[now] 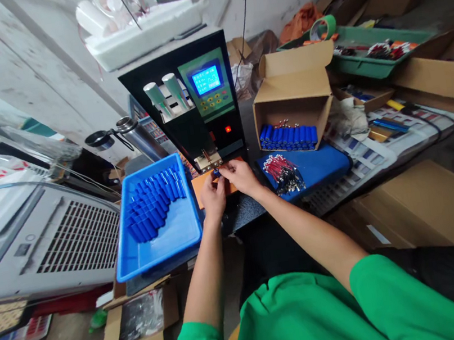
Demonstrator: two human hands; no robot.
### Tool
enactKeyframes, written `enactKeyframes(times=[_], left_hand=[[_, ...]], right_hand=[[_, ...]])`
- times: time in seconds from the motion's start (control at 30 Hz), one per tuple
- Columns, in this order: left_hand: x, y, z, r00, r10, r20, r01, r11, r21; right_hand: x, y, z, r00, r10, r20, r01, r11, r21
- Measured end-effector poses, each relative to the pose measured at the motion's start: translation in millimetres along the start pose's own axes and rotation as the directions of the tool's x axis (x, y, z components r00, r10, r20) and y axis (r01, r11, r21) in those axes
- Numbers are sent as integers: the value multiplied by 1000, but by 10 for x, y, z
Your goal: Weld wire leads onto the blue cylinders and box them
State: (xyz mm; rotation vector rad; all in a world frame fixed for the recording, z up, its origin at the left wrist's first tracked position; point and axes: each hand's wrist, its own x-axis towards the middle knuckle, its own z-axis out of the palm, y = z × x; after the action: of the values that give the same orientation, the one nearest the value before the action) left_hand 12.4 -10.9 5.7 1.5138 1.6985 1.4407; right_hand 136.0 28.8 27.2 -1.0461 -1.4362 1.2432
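Observation:
My left hand (pixel 212 192) and my right hand (pixel 238 175) meet in front of a black spot-welding machine (pixel 194 98), pinching a small blue battery cell (pixel 217 174) just under its welding tips (pixel 207 158). An orange pad (pixel 201 188) lies under both hands. A blue tray (pixel 165 242) holding several blue cells sits to the left of my left hand. To the right of my right hand, a bundle of red and black wire leads (pixel 282 173) rests on a blue mat (pixel 316 168).
An open cardboard box (pixel 292 95) with a row of blue cells stands at the back right. A green tray (pixel 363 53) with parts sits further right. A grey fan unit (pixel 50 242) is at left, and cardboard boxes (pixel 423 203) sit low on the right.

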Motion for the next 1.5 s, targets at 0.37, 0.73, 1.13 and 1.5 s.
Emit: enactKeyframes(times=[0.37, 0.73, 1.13, 1.5], left_hand=[[-41, -41, -36, 996, 53, 68, -56, 998, 30], [-48, -48, -97, 989, 119, 84, -125, 990, 64], [-19, -49, -65, 979, 201, 26, -200, 941, 272], [-8, -64, -58, 974, 223, 35, -222, 919, 326]], right_hand=[[-191, -273, -261, 848, -469, 245, 498, 550, -670], [-165, -49, -501, 889, -454, 62, 366, 623, -692], [549, 394, -1598, 836, -510, -205, 90, 495, -864], [706, 520, -1626, 898, -405, -170, 47, 473, -880]])
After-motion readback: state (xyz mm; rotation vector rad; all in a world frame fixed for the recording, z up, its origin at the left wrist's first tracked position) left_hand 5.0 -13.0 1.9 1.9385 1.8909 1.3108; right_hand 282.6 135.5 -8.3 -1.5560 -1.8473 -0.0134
